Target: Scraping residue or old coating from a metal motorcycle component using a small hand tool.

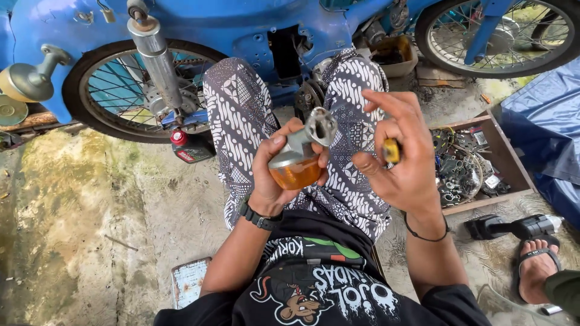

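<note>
Soft, even daylight, faint shadows; hands sharp, slight wide-angle bend at edges, mild glare on shock absorber (154, 55).

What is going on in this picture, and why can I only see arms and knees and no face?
The camera sits on the person's head and looks down, so you see only their own arms, lap and patterned trousers.

The left hand holds a motorbike turn-signal lamp: a grey metal body with an orange lens at the bottom. The right hand pinches a small yellow-handled tool, probably a screwdriver, though most of it is hidden.

The person sits on a rough concrete floor in front of a blue motorbike. You can see its spoked wheel and a silver shock absorber. A small dark bottle with a red cap stands by the wheel. To the right is a wooden tray full of little metal parts, and a black power tool lies beside someone else's sandalled foot.
</note>
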